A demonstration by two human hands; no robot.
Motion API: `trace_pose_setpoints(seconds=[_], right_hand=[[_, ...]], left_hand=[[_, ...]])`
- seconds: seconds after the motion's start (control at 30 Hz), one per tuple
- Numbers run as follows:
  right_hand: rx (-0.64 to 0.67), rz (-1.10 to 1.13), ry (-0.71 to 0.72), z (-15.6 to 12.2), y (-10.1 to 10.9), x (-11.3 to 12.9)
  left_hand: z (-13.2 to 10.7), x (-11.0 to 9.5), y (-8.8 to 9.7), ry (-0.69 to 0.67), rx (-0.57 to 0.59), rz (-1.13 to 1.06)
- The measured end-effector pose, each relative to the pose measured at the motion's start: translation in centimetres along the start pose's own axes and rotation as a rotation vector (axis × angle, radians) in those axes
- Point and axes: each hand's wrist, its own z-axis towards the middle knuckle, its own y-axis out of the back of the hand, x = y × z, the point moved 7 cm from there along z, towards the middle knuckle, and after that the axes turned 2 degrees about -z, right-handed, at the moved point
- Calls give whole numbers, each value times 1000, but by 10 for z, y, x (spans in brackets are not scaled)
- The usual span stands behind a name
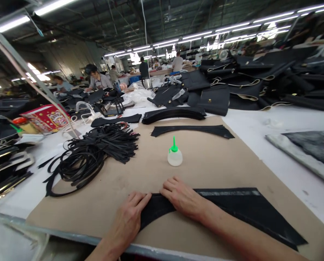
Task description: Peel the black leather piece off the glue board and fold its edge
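A curved black leather piece (240,210) lies flat on the brown cardboard sheet (205,163) near the table's front edge. My left hand (129,217) rests on its left end, fingers stretched flat and together, pressing down. My right hand (182,197) lies flat on the piece just to the right, fingers extended toward the left hand. Neither hand grips anything. A small clear glue bottle with a green nozzle (174,155) stands upright a little beyond my right hand.
A bundle of black straps (96,152) lies at left. Further black curved pieces (191,130) and a stack (174,113) lie beyond the bottle. Piles of black bag parts (260,83) fill the back right. A red box (46,117) sits at left. People work at far tables.
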Motion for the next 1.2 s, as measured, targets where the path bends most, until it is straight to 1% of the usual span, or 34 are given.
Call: trace_pose_setpoints(seconds=[0.13, 0.27, 0.4, 0.47, 0.6, 0.73, 0.83, 0.93, 1.03, 1.13, 1.2], right_hand=[[-4, -15, 20, -16, 5, -10], [-14, -10, 32, -25, 6, -12], [-15, -7, 22, -29, 5, -11], [-10, -4, 16, -29, 4, -11], [-3, 0, 11, -30, 4, -11], [5, 14, 16, -29, 4, -11], [2, 37, 13, -28, 5, -11], [-24, 67, 8, -26, 9, -9], [-75, 63, 17, -26, 11, -7], [-157, 35, 16, -30, 9, -12], [-270, -31, 43, -36, 6, -19]], left_hand=[[4, -7, -2, -20, 15, 64], [6, -10, -5, -36, 20, 122], [7, -11, -4, -73, -46, 174], [8, -14, -5, -114, -50, 184], [17, -21, -9, -158, 86, 134], [27, -27, -10, -120, 205, 186], [31, -30, -9, -62, 237, 212], [35, -34, -8, -20, 203, 138], [39, -40, -10, -48, 141, 77], [43, -46, -11, -155, -21, 181], [43, -49, -14, -216, -145, 272]])
